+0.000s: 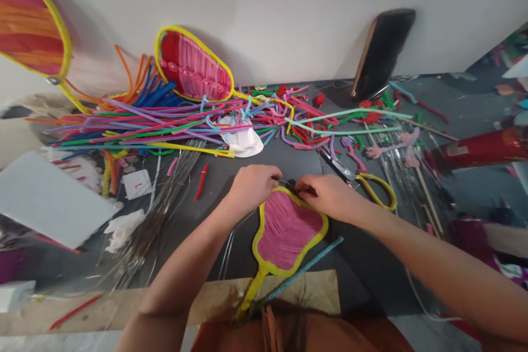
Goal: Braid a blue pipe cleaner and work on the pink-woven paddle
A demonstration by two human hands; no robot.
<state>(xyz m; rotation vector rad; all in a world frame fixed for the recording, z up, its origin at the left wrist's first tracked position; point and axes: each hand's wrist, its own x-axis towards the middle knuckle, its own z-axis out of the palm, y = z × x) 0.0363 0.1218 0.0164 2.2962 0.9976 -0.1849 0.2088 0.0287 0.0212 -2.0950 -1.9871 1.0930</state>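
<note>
The dark table is carrying a pink panel near the middle of its near edge, and a yellow rim is running around the panel. It is probably weighing very little: the pink fill is looking soft and easily creased, while the fuzzy rim is likely giving some stiffness yet bending under pressure. The rim is offering the safer hold, as is the yellow stem, which is slanting down past the table's near edge towards the lap; pressing on the fill would be risking a dent.

Both hands are meeting at the panel's far end, fingers curled and narrow. The left hand is pinching what is looking like a thin strand just beyond the rim. The right hand is touching the rim close by; whether it is gripping there, I cannot tell, its fingertips being partly hidden.
</note>
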